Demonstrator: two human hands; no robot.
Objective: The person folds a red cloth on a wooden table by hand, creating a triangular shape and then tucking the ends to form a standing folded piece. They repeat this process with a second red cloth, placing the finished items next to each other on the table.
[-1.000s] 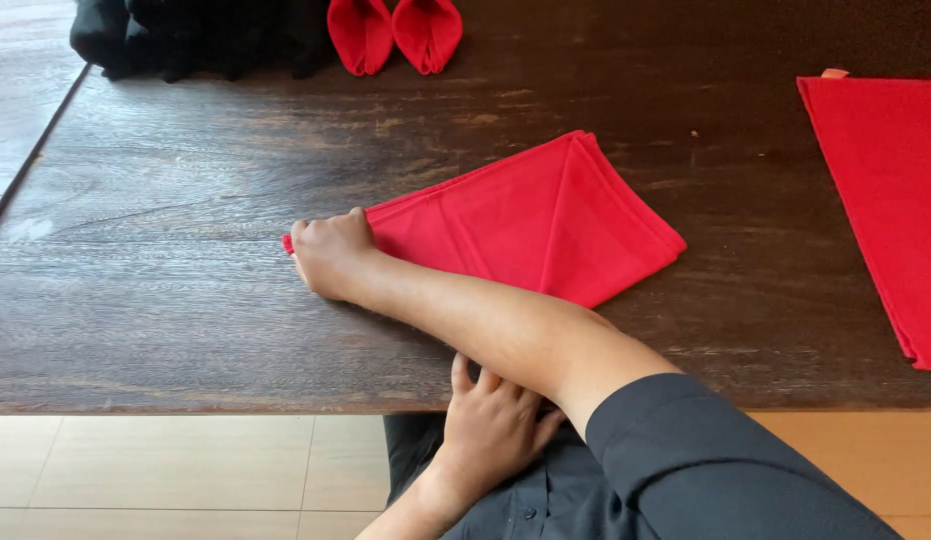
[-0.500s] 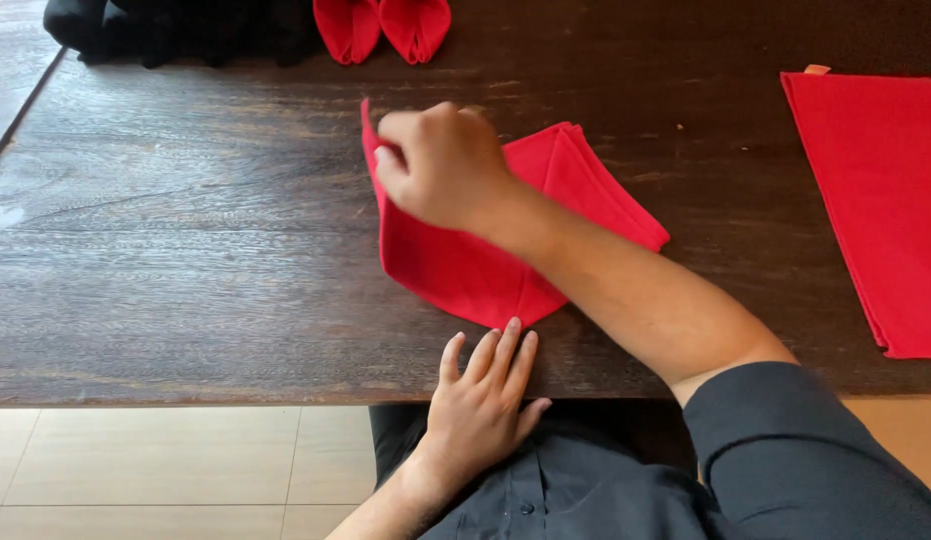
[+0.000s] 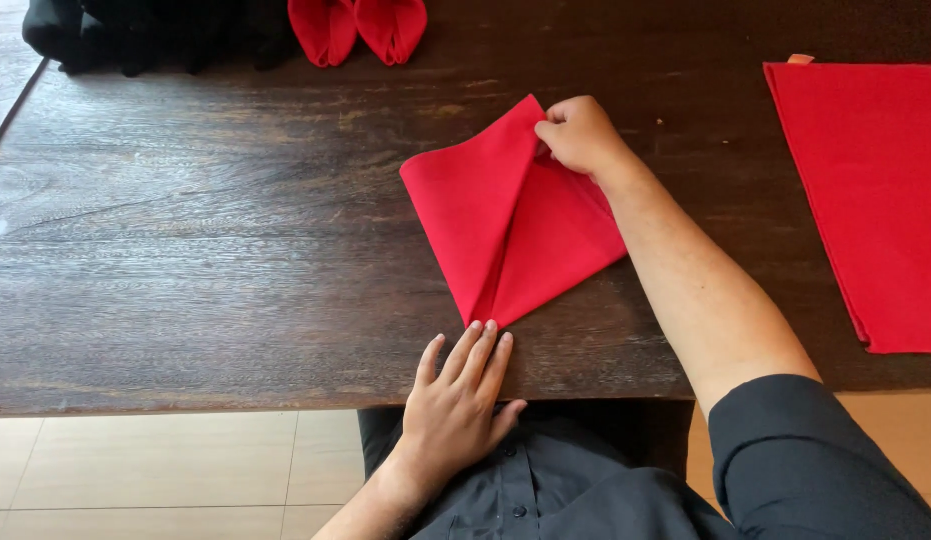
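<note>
A red cloth napkin (image 3: 506,215), folded into a kite shape with a centre crease, lies on the dark wooden table (image 3: 216,230), its narrow tip pointing at the near edge. My right hand (image 3: 578,134) pinches the napkin's far top corner. My left hand (image 3: 461,385) rests flat on the table's near edge, fingers together, with the fingertips at the napkin's near tip.
A flat stack of red napkins (image 3: 871,190) lies at the right edge of the table. Two folded red napkins (image 3: 358,28) stand at the far side, beside a row of black folded cloths (image 3: 146,35). Pale floor tiles (image 3: 166,470) show below the table edge.
My right hand has swung the napkin's corner from the left side across to the upper right, turning the napkin so its tip points at me. My left hand rose from my lap to the table edge.
</note>
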